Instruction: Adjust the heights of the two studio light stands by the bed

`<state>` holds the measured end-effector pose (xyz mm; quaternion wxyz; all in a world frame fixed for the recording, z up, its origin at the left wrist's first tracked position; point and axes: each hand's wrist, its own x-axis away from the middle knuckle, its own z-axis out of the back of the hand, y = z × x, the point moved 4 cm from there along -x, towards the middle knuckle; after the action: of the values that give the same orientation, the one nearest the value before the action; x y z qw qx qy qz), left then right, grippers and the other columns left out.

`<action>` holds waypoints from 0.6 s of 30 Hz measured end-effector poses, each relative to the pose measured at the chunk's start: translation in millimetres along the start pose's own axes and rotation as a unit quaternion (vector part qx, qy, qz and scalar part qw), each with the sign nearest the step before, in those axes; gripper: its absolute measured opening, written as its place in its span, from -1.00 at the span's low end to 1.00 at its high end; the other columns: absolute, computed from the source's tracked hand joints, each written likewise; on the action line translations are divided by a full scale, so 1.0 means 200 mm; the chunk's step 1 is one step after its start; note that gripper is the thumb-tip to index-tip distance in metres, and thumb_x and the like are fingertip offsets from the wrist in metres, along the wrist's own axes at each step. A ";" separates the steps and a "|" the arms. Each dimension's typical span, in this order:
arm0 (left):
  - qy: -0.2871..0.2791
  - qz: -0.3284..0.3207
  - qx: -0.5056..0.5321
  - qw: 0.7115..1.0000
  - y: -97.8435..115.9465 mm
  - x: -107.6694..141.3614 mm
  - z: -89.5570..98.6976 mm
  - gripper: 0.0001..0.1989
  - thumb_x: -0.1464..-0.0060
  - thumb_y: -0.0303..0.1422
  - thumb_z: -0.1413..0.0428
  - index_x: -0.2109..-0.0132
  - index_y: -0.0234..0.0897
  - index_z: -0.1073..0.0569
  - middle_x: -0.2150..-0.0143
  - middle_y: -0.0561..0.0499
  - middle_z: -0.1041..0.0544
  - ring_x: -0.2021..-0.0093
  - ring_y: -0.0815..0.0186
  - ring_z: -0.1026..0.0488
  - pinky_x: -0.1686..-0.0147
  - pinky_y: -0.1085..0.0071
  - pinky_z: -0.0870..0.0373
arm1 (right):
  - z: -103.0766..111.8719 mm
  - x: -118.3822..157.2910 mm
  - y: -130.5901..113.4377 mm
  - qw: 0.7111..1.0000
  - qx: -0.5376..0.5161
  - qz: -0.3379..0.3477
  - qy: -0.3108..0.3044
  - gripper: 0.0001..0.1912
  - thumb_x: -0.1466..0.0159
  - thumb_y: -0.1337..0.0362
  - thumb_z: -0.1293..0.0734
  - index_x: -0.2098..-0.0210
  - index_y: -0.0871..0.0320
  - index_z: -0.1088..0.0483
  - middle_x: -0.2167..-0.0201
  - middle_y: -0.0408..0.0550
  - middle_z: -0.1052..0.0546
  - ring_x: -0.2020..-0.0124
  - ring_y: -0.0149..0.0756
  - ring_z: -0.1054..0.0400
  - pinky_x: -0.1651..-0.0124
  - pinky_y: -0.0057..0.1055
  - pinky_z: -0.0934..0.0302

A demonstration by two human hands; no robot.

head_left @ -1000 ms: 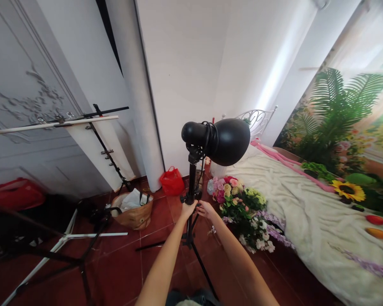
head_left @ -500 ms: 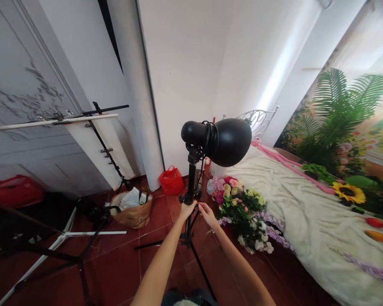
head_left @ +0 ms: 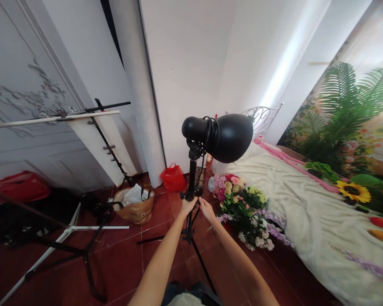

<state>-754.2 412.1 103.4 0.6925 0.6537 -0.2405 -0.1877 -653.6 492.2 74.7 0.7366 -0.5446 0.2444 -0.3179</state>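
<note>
A black studio lamp (head_left: 231, 138) with its cable looped around the neck sits on top of a black light stand (head_left: 193, 174). My left hand (head_left: 189, 206) is wrapped round the stand's pole just below a clamp collar. Close on the right side of the pole is my right hand (head_left: 206, 209), its fingers pressed together at a small part near the collar; what they pinch is too small to make out. The stand's legs spread on the red tiled floor (head_left: 166, 255) beneath my forearms.
Artificial flowers (head_left: 239, 199) lie right of the stand, beside a bed with a cream blanket (head_left: 293, 199). A red bag (head_left: 172, 178) and a woven basket (head_left: 137, 210) stand behind to the left. Black and white stand legs (head_left: 67, 231) cross the left floor.
The view has shifted slightly. My right hand's fingers have changed position beside the pole, while my left hand keeps its hold.
</note>
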 end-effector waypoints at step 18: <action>0.012 0.016 -0.002 1.000 -0.02 -0.01 0.00 -0.86 0.24 -0.38 -0.22 0.46 -0.35 -0.44 0.41 -0.08 -0.55 0.41 0.30 -0.47 0.37 0.39 -0.43 | -0.03 -0.08 -0.01 0.897 -0.159 -0.334 -0.243 -0.62 -0.26 0.14 -0.05 0.64 0.13 -0.10 0.79 -0.27 -0.17 0.81 -0.55 0.16 0.71 -0.56 0.15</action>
<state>-755.8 413.4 100.1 0.7000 0.6503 -0.2421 -0.1688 -668.4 499.2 75.4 0.5274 -0.7642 -0.0915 -0.3600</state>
